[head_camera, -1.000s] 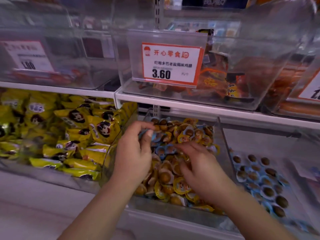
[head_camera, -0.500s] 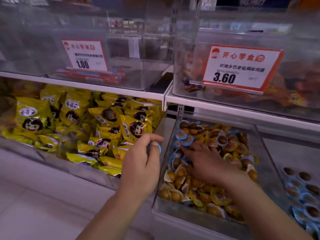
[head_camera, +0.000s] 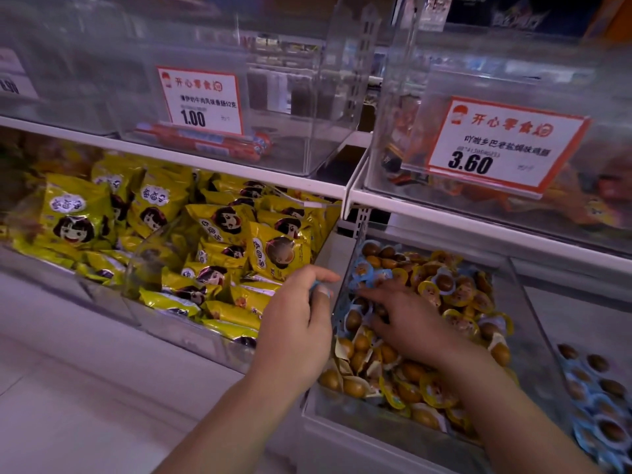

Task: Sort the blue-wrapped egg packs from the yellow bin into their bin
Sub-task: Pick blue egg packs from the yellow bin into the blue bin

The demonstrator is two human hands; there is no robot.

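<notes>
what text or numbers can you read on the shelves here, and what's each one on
"1.00": price tag on the clear upper bin left of centre.
"3.60": price tag on the clear upper bin at right.
"开心零食": red header on both of those tags.
The smaller product lines and barcode digits under the headers are too blurred to read reliably.
Partial tag at far left: cut off and blurred, unreadable.
Yellow snack bags: round white logos, characters too blurred.

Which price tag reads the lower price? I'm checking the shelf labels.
The left price tag, on the clear bin holding red sausage sticks, reads 1.00. The right price tag reads 3.60.
</notes>
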